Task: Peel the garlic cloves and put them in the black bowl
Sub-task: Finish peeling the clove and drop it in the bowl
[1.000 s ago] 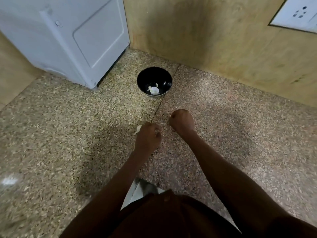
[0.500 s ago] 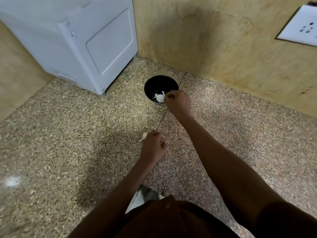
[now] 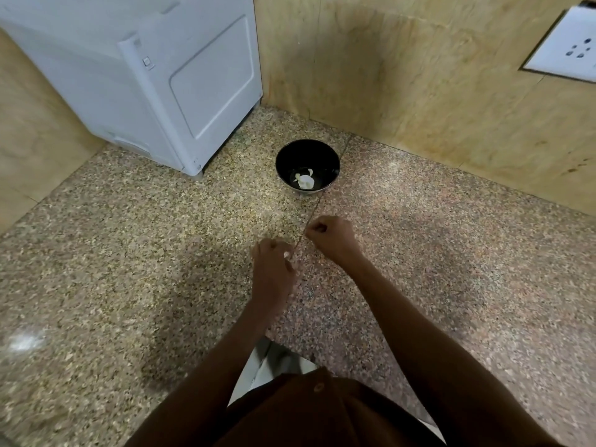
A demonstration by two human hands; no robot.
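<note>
**Q:** Left hand (image 3: 272, 264), lower centre: what does it hold?

**A:** Its fingers are curled inward, and a small pale speck shows at the knuckles. Whether that is a garlic clove in a pinch cannot be told; the hand is seen from behind and slightly blurred, so its grasp is hidden.

**Q:** And the right hand (image 3: 330, 235)?

**A:** Clenched into a loose fist just right of the left hand, apart from it, thumb tucked against the fingers. Nothing shows in it.

**Q:** Where are the task's items?

**A:** The black bowl (image 3: 308, 156), round and glossy, stands on the speckled stone floor (image 3: 129, 253) near the back corner, beyond both hands and apart from them. At its bottom lie peeled garlic cloves (image 3: 304, 180), a pale cream cluster too small to count.

**Q:** What else is shown, and what is cut off?

**A:** A white appliance (image 3: 161, 75) with a smooth panelled side fills the upper left, its top out of frame. Tan wood-grain wall panels (image 3: 403, 75) meet the floor behind the bowl. A white wall socket (image 3: 571, 53) is cropped at the right edge. A dark brown garment (image 3: 306, 414) and both forearms cover the bottom edge, and a pale folded thing (image 3: 274, 366) shows between the forearms, mostly hidden.
</note>
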